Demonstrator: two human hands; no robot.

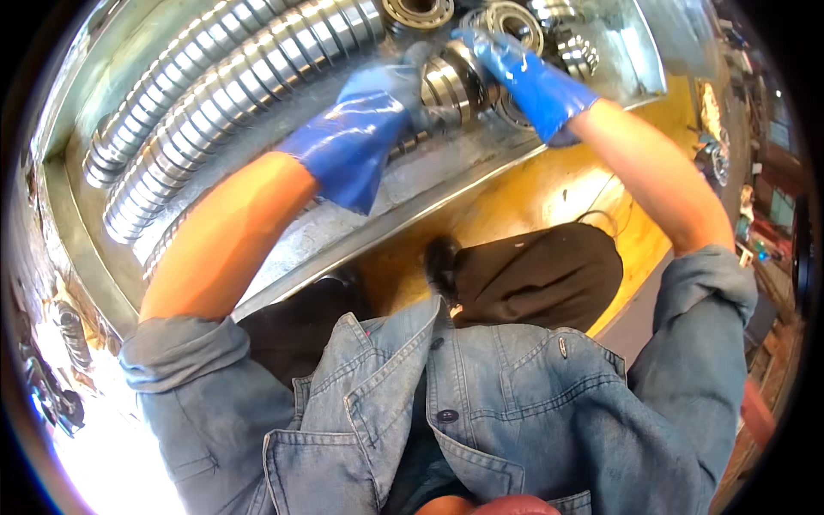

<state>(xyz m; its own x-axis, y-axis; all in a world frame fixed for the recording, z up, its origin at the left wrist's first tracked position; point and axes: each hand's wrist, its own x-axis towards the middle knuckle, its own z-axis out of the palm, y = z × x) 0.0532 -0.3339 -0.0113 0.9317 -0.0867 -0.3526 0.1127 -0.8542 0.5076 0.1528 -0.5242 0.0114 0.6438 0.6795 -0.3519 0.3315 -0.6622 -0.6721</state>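
Note:
Both of my hands wear blue gloves and are at a short stack of shiny steel bearings [448,84] in a metal tray [378,227]. My left hand [386,103] is at the stack's left end, closed around it, with fingers above and thumb below; motion blurs it a little. From the right, my right hand [515,73] reaches over the stack, its fingertips bent onto the upper edge. Its thumb is hidden. Just behind the right hand lies an open bearing [512,24] with its rollers showing. Another bearing ring [418,10] lies at the far edge.
Long rows of steel rings [249,90] fill the tray's left side. More roller bearings [577,56] lie to the right of my right hand. The tray's near rim runs slantwise above my knees [541,270]. A yellow surface [566,193] shows below it.

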